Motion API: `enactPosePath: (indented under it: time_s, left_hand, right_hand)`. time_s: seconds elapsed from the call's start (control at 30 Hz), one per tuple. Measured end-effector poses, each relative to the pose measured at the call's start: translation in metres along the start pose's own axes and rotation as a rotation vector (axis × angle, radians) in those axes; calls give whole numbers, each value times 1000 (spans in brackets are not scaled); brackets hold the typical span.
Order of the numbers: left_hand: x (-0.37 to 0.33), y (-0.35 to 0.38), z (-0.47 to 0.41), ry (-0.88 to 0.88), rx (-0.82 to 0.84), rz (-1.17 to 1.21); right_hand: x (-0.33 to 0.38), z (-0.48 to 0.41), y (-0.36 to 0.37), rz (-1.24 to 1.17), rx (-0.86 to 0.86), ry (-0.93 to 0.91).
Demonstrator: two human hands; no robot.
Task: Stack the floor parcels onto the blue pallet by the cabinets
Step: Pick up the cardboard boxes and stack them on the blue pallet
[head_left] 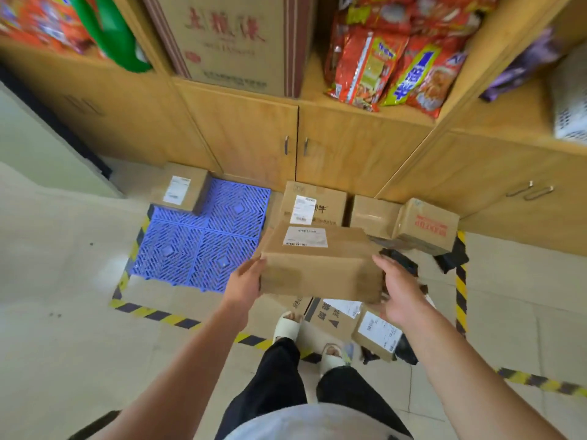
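Currently a box [317,265] is mid-carry, held above the floor [63,281] just right of the pallet [197,246]. The left hand [246,281] and right hand [398,290] clasp its ends, fingers [382,263] gripping. Next, I judge: swing left and set it beside the parcel [181,190] on the pallet. Pale tiles, hazard tape [152,312], wooden cabinets [241,138] behind.

Parcel [317,268] lbl, shelf ctn [228,42] print: unreadable.

You hold a brown cardboard parcel [317,265], label up, nearly level between your left hand [246,282] and right hand [398,293]. The blue pallet [197,246] lies flat to its left, one labelled box [181,192] on its far-left corner. Just right of the pallet crowd other boxes [313,203].
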State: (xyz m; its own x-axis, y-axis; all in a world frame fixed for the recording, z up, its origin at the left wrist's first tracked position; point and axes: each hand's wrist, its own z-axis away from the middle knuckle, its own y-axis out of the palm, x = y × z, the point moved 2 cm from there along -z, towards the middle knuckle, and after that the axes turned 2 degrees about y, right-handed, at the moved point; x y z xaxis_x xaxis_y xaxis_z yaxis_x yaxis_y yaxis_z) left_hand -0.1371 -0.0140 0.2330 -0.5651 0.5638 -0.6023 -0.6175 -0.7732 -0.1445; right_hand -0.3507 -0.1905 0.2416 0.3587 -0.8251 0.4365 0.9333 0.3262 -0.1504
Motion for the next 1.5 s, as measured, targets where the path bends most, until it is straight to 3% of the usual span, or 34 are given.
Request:
enactPosePath:
  time_s: [0.23,0.73,1.17,1.5]
  left_hand:
    - [31,-25,92,195,-56,-177]
    - [137,-63,199,92,-180,314]
    - [190,-289,174,36,-35,763]
    - [188,-436,142,17,-65,777]
  right_hand:
    - [-19,43,-12,20,-70,-71]
    - [-68,68,-24,138,246,-121]
    - [-109,164,161,374,603,-340]
    - [-146,222,302,408,589,-410]
